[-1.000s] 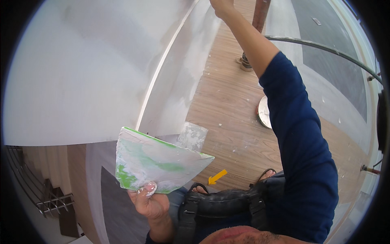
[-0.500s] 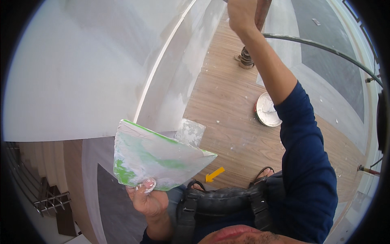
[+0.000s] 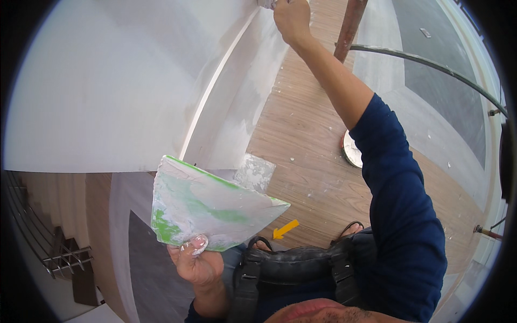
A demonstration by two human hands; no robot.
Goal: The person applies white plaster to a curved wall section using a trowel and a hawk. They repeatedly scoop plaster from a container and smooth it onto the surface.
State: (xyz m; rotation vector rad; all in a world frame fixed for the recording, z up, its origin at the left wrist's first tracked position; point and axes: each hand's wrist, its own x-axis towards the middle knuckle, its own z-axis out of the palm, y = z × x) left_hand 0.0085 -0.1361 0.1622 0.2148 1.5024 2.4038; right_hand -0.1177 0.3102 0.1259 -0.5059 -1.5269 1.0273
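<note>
My left hand (image 3: 196,264) grips the lower edge of a green putty board (image 3: 215,207), thumb on top. White putty is smeared over most of the board, and green shows at its edges and corner. My right arm reaches far ahead, and my right hand (image 3: 293,20) is closed on a putty-smeared scraper (image 3: 265,3), mostly cut off by the top of the picture. The scraper is at the pale wall (image 3: 107,91), near a white strip (image 3: 218,81) along the wall's corner. Whether it touches the wall I cannot tell.
A bucket of white putty (image 3: 352,149) stands on the wood-look floor (image 3: 307,145), partly behind my right arm. A brown post (image 3: 350,29) and a curved metal bar (image 3: 425,64) are at the right. Metal railings (image 3: 67,261) and stairs lie lower left.
My right hand has moved left toward the wall, and the scraper's edge has come into view. The bucket is now more covered by my arm. My left hand and the board have hardly moved.
</note>
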